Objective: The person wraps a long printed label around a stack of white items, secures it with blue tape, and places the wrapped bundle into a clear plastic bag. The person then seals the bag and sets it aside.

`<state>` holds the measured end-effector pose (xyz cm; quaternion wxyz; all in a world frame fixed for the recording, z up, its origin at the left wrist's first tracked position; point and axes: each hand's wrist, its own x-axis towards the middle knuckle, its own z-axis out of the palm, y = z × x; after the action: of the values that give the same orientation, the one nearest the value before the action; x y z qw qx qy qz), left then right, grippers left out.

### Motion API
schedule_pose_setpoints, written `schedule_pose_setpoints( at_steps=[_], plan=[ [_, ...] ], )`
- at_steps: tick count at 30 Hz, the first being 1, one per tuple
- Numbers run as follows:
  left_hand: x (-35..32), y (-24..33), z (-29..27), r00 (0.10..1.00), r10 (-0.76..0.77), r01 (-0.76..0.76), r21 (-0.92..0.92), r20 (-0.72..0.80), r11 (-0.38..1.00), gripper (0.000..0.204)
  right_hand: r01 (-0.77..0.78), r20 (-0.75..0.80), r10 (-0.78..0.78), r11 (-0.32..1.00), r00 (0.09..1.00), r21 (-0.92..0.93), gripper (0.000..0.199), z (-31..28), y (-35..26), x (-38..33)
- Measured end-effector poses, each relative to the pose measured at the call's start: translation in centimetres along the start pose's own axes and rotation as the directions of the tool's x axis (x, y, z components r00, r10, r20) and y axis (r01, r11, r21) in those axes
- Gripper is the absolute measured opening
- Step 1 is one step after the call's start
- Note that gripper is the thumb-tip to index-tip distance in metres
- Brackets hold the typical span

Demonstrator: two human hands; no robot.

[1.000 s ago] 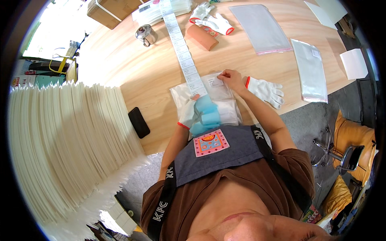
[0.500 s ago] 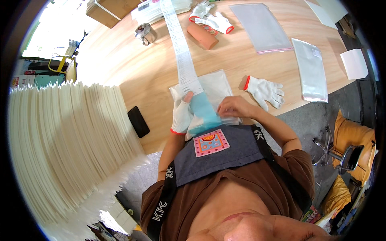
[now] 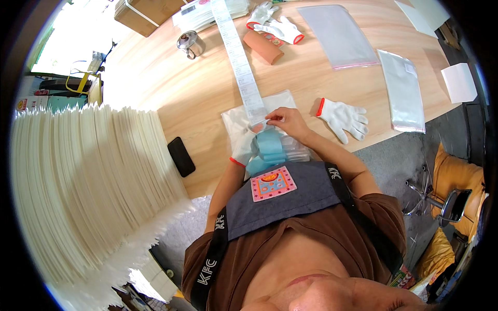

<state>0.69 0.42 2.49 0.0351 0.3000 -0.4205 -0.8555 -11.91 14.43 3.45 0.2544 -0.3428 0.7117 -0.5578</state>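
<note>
A long strip of white printed labels [image 3: 239, 62] runs down the table toward me, and its bare light-blue backing [image 3: 271, 145] curls near my apron. My left hand [image 3: 244, 144], in a white knit glove with a red cuff and a bare thumb tip, grips the strip where white meets blue. My bare right hand [image 3: 288, 122] has thumb and forefinger pinched at the strip's right edge, beside the left thumb; it seems to hold a label's edge. Beneath both hands lies a stack of clear plastic bags [image 3: 284, 102].
A black phone [image 3: 181, 157] lies left, beside a tall stack of white sheets [image 3: 98, 176]. A loose glove [image 3: 342, 119] rests right. Farther back are a metal cup [image 3: 191, 44], an orange-brown roll [image 3: 263, 47], more gloves [image 3: 280, 30], clear bags [image 3: 340, 36] and a carton [image 3: 148, 13].
My right hand has moved up and left from the blue backing to the strip's edge by my left thumb. My left hand has shifted slightly right, and the blue backing is now folded.
</note>
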Motion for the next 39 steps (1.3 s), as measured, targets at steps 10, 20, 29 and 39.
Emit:
schedule_pose_setpoints(
  at_steps=[10,20,29,39],
  plan=[
    [2.2,-1.6,-2.1,0.982,-0.099,0.098,-0.014,-0.163,0.995,0.022,0.484,0.052,-0.524,0.739,0.85,-0.47,0.008,0.3,-0.6,-1.8],
    [1.0,-0.1,-0.4,0.998,-0.052,0.051,-0.024,-0.025,0.998,0.032,-0.343,0.003,0.347,0.924,0.938,0.171,0.017,-5.9,2.6,3.5],
    [1.0,-0.5,-0.8,0.995,-0.093,0.092,-0.039,-0.024,0.995,0.036,-0.262,-0.157,0.245,0.96,0.957,-0.101,0.017,-4.9,5.6,5.0],
    [0.6,-0.1,-0.3,0.997,-0.073,0.073,-0.019,-0.019,0.997,0.035,-0.113,-0.31,-0.032,0.892,0.95,-0.437,0.018,-3.7,4.6,3.6]
  ],
)
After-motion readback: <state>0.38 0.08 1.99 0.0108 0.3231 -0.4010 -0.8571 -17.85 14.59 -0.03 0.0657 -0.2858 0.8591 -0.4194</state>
